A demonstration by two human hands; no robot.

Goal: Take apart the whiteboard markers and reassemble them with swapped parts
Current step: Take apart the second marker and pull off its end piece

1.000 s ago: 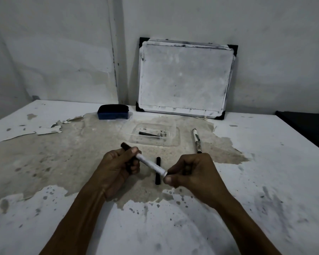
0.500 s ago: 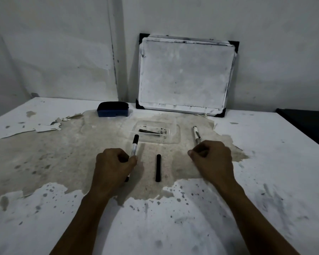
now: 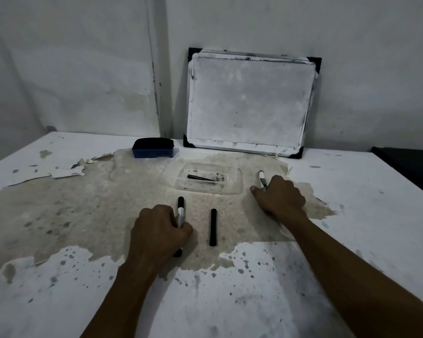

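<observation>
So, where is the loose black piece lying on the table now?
In the head view the black piece lies flat on the table between the left hand and the right hand, just in front of the clear tray.

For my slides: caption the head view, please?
Left hand on one marker, right hand on another marker, black piece lying between.

Dim, flat, greyish light, soft shadows, wide-angle bowing at the edges, slight overall softness.

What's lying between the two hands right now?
Head view: a loose black marker part lies on the table between the left hand and right hand.
</observation>
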